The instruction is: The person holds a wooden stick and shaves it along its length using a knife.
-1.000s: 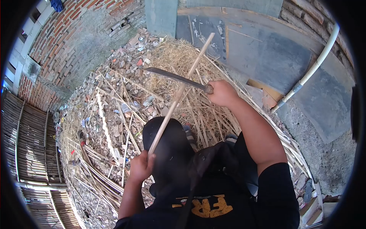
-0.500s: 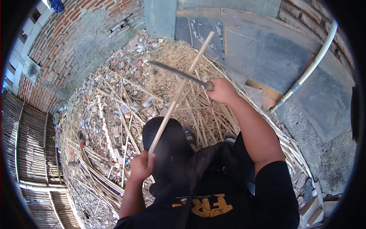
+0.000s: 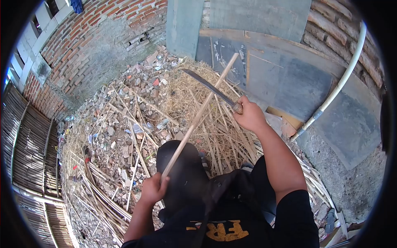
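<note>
My left hand (image 3: pixel 154 189) is closed around the lower end of a long, pale strip of wood or bamboo (image 3: pixel 195 124), which slants up and away to the right. My right hand (image 3: pixel 251 116) grips the short wooden handle of a machete (image 3: pixel 206 84). Its dark, slightly curved blade points up and left and crosses the strip near its upper part. Whether the edge touches the strip, I cannot tell. The fingers of both hands are partly hidden.
Straw and thin shavings (image 3: pixel 188 84) lie beyond my hands. Split strips (image 3: pixel 105 194) are heaped at left. Broken rubble (image 3: pixel 113 132) covers the ground. Grey panels (image 3: pixel 285 78) lean at the back, beside a white pipe (image 3: pixel 341 80). Brick (image 3: pixel 99 37) and bamboo (image 3: pixel 29 149) walls stand at left.
The camera view has shifted, so the surroundings sit lower. My right hand and the machete are lower and further right in view, with the blade slanting more steeply. Both grips are unchanged.
</note>
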A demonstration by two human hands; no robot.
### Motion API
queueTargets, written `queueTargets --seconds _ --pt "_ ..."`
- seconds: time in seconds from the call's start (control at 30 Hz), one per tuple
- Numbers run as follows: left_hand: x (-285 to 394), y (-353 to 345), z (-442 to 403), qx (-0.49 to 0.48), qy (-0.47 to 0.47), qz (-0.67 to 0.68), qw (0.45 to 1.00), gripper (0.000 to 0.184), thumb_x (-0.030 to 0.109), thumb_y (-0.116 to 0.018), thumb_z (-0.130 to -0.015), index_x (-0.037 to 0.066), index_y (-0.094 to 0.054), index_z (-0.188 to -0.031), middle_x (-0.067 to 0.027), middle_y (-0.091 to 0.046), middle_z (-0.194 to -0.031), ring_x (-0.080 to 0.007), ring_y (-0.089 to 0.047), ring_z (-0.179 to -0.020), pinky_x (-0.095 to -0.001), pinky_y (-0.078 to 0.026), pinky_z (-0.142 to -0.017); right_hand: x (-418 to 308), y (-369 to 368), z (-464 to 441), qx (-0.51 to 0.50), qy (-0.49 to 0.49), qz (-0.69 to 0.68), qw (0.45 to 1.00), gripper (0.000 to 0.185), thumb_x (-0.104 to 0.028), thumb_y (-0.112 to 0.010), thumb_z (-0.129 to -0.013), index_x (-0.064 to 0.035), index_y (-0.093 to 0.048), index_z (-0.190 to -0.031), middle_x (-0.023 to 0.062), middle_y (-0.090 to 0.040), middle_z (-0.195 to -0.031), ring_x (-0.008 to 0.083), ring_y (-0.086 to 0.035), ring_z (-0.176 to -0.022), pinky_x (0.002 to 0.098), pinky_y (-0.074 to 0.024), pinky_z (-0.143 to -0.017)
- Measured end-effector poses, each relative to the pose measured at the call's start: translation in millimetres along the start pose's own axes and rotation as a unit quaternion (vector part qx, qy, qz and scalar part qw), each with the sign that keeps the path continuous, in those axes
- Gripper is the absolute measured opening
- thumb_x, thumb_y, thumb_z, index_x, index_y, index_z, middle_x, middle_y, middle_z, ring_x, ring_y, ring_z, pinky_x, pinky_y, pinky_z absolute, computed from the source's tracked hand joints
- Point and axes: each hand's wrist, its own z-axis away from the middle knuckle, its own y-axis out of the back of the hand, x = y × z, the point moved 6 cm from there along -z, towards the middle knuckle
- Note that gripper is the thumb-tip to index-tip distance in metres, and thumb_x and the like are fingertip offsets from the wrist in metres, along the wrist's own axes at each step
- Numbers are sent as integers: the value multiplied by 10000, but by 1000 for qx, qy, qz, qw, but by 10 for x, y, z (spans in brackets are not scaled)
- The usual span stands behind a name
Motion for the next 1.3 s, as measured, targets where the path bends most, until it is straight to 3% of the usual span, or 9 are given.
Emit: queueTargets --seconds 0.2,0.33,0.63,0.83,0.97,1.1,1.2,1.3 --pt "-11 17 10 -6 9 -8 1000 415 376 -670 -1011 49 -550 -785 -204 -586 -577 -456 -638 -579 -530 -495 -550 -158 208 128 74 50 43 995 419 -267 -742 -831 -80 -610 -1182 176 -750 -917 396 -735 -914 519 -565 -811" --pt "-45 -2 -3 -12 6 6 1000 437 414 -663 -1010 46 -563 -796 -210 -611 -614 -458 -655 -620 -529 -513 -585 -145 503 173 169 101 176 965 294 -304 -766 -805 -84 -699 -986 167 -765 -897 392 -744 -892 517 -577 -833" --pt "-36 20 -15 -21 9 8 1000 446 429 -664 -1006 41 -575 -805 -222 -625 -635 -464 -670 -652 -534 -522 -606 -225 345 216 47 40 127 990 281 -316 -779 -828 -88 -711 -978 167 -753 -870 387 -742 -903 529 -576 -814" --pt "-24 25 -22 -24 6 2 1000 441 415 -671 -1005 40 -569 -796 -222 -618 -629 -470 -662 -642 -536 -515 -599 -635 74 418 -82 177 181 964 257 -221 -759 -817 -90 -693 -1028 160 -753 -909 375 -739 -904 494 -577 -831" --pt "-29 20 -20 -14 6 5 1000 431 394 -678 -1006 42 -563 -786 -218 -608 -619 -463 -655 -628 -528 -510 -585 -756 -116 491 -65 248 183 949 214 -180 -731 -814 -105 -697 -1012 141 -748 -876 366 -733 -870 489 -574 -809" --pt "-58 -5 23 2 4 8 1000 428 384 -681 -1008 43 -560 -779 -212 -600 -609 -457 -650 -613 -521 -506 -575 -263 -54 54 -28 122 64 990 198 -180 -711 -817 -93 -694 -995 170 -735 -860 395 -724 -851 514 -582 -770" --pt "-43 14 6 0 4 9 1000 434 384 -679 -1010 40 -558 -775 -211 -598 -605 -454 -646 -606 -517 -500 -568 -108 40 -3 38 56 48 997 194 -185 -702 -825 -96 -686 -996 156 -742 -860 390 -729 -868 520 -578 -776" --pt "2 40 -6 -6 4 16 1000 447 388 -679 -1011 34 -554 -769 -210 -593 -600 -449 -638 -594 -509 -493 -560 -257 60 147 -8 52 67 996 200 -171 -700 -814 -109 -684 -1004 145 -742 -855 382 -734 -882 521 -576 -778"
